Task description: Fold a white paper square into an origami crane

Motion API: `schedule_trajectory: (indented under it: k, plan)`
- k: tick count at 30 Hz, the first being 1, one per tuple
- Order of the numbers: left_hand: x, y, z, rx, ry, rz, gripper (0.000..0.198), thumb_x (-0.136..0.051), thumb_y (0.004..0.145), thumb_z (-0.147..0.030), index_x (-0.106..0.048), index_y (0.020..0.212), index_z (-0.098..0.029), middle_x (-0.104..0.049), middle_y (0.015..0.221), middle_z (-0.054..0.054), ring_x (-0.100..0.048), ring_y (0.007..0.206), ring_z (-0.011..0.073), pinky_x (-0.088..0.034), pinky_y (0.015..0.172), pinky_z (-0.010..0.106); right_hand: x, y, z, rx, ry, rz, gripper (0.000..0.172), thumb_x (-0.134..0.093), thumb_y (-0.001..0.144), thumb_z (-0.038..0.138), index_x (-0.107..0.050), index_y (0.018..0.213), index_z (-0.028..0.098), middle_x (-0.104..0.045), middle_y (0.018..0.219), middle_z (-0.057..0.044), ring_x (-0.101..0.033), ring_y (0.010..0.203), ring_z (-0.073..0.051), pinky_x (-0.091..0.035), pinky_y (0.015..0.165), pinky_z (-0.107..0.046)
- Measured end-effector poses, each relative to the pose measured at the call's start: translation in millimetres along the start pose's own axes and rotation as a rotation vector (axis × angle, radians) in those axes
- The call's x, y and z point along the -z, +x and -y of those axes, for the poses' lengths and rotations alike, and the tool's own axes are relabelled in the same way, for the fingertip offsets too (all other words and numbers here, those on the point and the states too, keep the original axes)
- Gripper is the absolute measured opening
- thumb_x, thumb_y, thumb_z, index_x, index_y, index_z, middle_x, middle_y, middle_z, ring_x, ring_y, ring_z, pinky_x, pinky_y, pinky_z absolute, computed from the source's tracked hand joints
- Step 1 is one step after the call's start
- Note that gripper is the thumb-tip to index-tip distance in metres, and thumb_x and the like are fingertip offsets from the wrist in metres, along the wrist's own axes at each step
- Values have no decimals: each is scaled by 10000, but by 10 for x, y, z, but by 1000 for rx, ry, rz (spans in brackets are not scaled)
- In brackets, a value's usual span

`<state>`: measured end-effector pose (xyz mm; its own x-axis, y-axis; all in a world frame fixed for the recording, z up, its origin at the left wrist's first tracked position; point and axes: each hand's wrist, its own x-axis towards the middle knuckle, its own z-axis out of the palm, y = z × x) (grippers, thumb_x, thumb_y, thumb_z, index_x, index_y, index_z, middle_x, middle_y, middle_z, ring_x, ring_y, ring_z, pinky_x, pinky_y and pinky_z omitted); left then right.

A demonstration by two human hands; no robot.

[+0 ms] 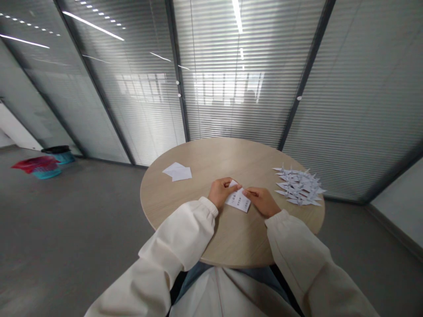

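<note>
the left hand [220,192] pinches the upper left of a small printed paper [238,202], its thumb lying over the face, while the right hand [262,201] closes thumb and fingertips on the upper right edge. the 2 grips sit close together, probably so that the paper stays steady and its edge can be worked precisely. it is on the near middle of the round table [185,207], straight before the body, likely because both forearms reach there comfortably. at least 2 white sheets [178,171] overlap beyond the left hand, and pointed folded paper pieces [299,187] cluster at the right; keeping them apart seems to leave the middle free for the hands. the paper is white and flat-looking, with straight edges and rows of dark print too blurred to read; fingers hide its top, so i cannot tell its layers.
</note>
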<state>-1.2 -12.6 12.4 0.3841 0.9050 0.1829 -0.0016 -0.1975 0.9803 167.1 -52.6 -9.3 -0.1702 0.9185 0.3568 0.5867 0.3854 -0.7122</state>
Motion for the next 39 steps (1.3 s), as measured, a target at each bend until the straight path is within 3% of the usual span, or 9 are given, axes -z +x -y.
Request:
schedule_trajectory:
  k: [6,16,21,26,33,39]
  plan:
    - [24,23,0,-11,-10,-43,314,-701,593,-407,-612,674,-117,-581,556,-5,-511,467,86,-379,431,182,-15,18,-22,-36,121,-1,338,-466,830,421,-665,807,150,-666,730,-33,-587,658,-162,-424,589,-231]
    - [4,16,1,-13,-37,-45,324,-709,582,-409,-604,659,-113,-584,552,-2,-520,466,90,-388,440,193,14,-24,50,15,-51,-48,303,-450,847,375,-655,768,166,-639,673,-24,-563,626,-154,-383,564,-229]
    - [12,28,-4,-16,-40,-73,319,-710,582,-404,-617,671,-112,-595,567,5,-524,475,93,-381,440,192,7,-7,67,-1,49,-48,317,-443,844,389,-652,784,159,-654,715,-34,-576,643,-159,-411,590,-238]
    - [29,36,-18,-28,-53,-126,319,-714,576,-401,-609,661,-112,-606,582,12,-542,495,103,-385,445,193,10,-3,89,-49,136,-135,276,-470,817,373,-638,781,158,-668,723,-35,-603,661,-162,-449,616,-243]
    - [24,41,4,2,-91,-81,311,-725,574,-385,-619,684,-114,-617,597,13,-555,499,104,-407,458,200,8,-40,83,-32,4,-222,252,-474,817,334,-643,737,166,-676,703,-33,-626,655,-169,-446,589,-235]
    - [23,34,-1,0,-79,-52,342,-761,544,-345,-643,768,-115,-631,630,19,-561,517,100,-415,470,194,5,-52,138,-12,-41,-209,261,-469,823,336,-645,738,164,-682,713,-36,-629,669,-172,-440,604,-238]
